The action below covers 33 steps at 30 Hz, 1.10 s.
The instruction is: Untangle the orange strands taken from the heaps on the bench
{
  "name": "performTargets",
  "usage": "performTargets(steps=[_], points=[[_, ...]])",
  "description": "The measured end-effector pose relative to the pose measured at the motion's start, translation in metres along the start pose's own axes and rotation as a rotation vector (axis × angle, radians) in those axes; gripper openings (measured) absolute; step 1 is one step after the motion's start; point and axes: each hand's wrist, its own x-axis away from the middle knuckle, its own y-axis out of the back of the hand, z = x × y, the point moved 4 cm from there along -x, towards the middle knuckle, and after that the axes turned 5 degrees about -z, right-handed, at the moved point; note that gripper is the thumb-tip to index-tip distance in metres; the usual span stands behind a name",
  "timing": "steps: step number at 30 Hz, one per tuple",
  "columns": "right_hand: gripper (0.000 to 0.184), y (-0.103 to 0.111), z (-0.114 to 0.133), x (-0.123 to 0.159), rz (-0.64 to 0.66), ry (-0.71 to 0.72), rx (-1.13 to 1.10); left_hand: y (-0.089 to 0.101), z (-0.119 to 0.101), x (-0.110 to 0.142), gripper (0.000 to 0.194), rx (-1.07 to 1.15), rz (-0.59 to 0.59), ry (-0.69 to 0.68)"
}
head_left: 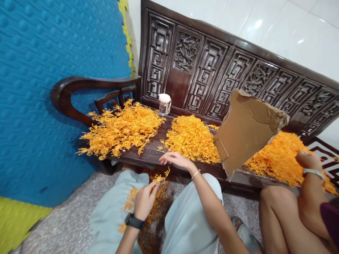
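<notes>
My left hand [145, 200], with a black watch on the wrist, pinches a small orange plastic sprig [162, 177] above my lap. My right hand [177, 160], a thin bracelet on its wrist, reaches with loosely spread fingers toward the front edge of the wooden bench [150, 155], just below the middle heap of orange pieces [192, 137]. A larger heap of branched orange sprigs [122, 128] lies at the bench's left end. More orange pieces [156, 204] sit between my knees.
A torn cardboard sheet [246, 130] stands between the middle heap and a third orange heap [280, 155]. A lidded clear jar [164, 104] stands against the carved backrest. Another person's hand [308, 160] and knee [275, 204] are at the right. A blue foam mat [39, 88] leans at left.
</notes>
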Motion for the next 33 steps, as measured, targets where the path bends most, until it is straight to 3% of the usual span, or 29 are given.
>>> performTargets(steps=[2,5,8,14,20,24,30,33], points=[[0.033,-0.023,-0.006,0.002,0.350,-0.096,-0.066,-0.003,0.000,0.000,0.025,-0.108,0.063,-0.028],[0.042,-0.037,-0.013,0.006,0.582,-0.147,-0.095,-0.005,0.002,-0.001,0.028,-0.244,0.126,-0.025],[0.045,-0.038,-0.018,0.006,0.595,-0.145,-0.082,-0.007,0.003,0.000,0.031,-0.298,0.169,-0.002],[0.031,-0.044,-0.026,-0.001,0.541,-0.093,0.056,-0.007,0.003,-0.001,0.032,-0.390,0.180,0.027],[0.018,-0.057,-0.017,-0.009,0.339,0.106,0.121,0.003,0.017,-0.007,0.036,-0.292,0.093,0.048],[0.006,-0.060,-0.012,-0.011,0.211,0.163,0.118,0.007,0.023,-0.009,0.033,-0.201,0.032,0.062],[0.004,-0.043,0.002,-0.010,-0.434,0.247,0.413,0.007,0.006,-0.006,0.033,0.003,0.019,0.027],[0.012,-0.039,0.012,-0.002,-0.652,0.250,0.445,0.010,-0.007,-0.004,0.038,0.095,0.012,0.007]])
